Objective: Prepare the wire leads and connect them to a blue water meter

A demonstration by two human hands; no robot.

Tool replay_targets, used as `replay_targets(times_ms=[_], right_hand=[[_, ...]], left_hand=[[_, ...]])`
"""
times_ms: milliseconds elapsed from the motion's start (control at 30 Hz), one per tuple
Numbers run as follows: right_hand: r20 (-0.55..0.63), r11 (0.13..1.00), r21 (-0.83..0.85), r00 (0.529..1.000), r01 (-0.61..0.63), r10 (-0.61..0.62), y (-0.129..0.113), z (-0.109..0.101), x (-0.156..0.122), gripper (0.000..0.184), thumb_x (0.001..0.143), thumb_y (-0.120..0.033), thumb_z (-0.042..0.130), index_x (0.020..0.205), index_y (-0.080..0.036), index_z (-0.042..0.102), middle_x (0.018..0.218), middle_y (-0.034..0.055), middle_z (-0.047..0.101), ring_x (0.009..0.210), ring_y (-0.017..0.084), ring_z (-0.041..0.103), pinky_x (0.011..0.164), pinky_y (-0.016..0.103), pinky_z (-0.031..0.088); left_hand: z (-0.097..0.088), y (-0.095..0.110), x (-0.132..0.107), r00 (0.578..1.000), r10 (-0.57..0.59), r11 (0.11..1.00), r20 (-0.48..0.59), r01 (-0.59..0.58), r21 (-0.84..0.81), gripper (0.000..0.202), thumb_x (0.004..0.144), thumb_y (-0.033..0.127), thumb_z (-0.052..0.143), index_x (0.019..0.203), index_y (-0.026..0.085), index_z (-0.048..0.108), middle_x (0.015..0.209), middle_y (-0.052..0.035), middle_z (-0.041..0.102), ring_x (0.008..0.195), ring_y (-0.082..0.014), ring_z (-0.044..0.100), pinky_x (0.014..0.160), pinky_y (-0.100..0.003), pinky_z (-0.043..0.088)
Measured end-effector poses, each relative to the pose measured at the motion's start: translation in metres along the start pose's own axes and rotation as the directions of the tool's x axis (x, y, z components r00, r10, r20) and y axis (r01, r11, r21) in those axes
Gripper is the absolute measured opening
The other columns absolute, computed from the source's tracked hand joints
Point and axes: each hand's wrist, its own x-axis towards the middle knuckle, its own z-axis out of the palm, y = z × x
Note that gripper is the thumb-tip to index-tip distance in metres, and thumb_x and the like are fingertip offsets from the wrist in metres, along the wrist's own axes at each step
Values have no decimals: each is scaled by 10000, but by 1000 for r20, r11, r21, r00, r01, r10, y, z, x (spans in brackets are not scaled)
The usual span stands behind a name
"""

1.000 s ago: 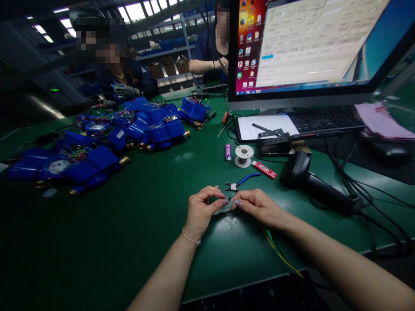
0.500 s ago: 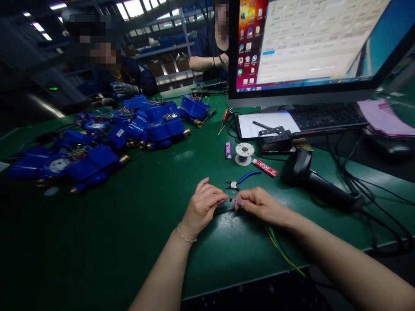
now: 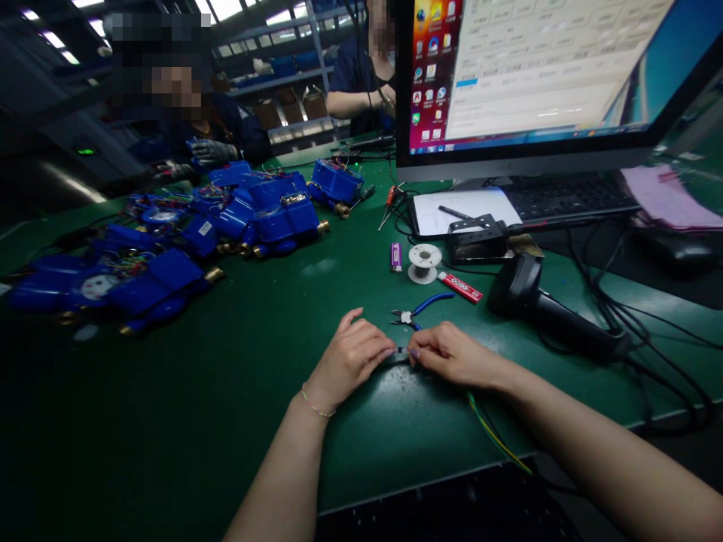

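Both hands meet over the green table, their fingertips a short gap apart. My left hand (image 3: 351,355) is closed in a pinch at one end of a small black piece (image 3: 401,350) that bridges the gap. What lies inside the pinch is mostly hidden. My right hand (image 3: 455,354) pinches the other side, its fingers curled round thin wires. Green and yellow wires (image 3: 494,433) run from beneath that hand to the table's front edge. Just beyond the fingertips lie blue-handled cutting pliers (image 3: 405,318), jaws pointing left.
Behind the pliers are a wire spool (image 3: 424,265), a purple lighter (image 3: 396,257) and a red lighter (image 3: 460,287). A barcode scanner (image 3: 556,309) and cables lie right, below the monitor (image 3: 542,75). Several blue meters (image 3: 271,218) crowd the left; two people are across the table.
The view has shifted slightly. My hands keep the same pinches, with the left fingertips a little closer round the black piece.
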Motion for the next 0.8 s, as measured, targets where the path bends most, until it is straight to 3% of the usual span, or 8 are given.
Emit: replay_targets(times_ms=[167,367,600,800], right_hand=[[37,998,-62,999,1,2,-2,0,0,199,806,-237,411,650,-153,502,515,-43,391,469,74,335,456,214,220],[130,999,41,991,-9,3,4,4,4,223,822,-272,403,681,-152,528,529,-39,396,485,77,337,453,201,237],[89,997,-38,994,-64,67,0,6,6,260,828,-353,435,780,-156,599,542,-41,393,500,79,329,456,202,224],[132,997,57,990,-54,46,8,2,8,322,851,-398,404,714,-144,548,567,-31,399,530,84,347,490,204,271]], left_hand=[[0,0,-1,997,-23,1000,71,23,1,164,864,283,473,815,202,607,755,14,612,744,-109,542,1015,-416,238],[4,0,-1,989,-12,1000,150,15,-20,167,859,301,474,813,198,598,753,11,591,761,-118,542,1018,-429,234],[6,-2,0,980,-56,992,189,76,-101,122,844,250,497,813,187,596,769,5,601,773,-126,544,1017,-431,247],[0,-1,1,976,-71,978,204,109,-179,156,864,238,461,887,197,609,843,-2,628,825,-123,557,1033,-425,235]])
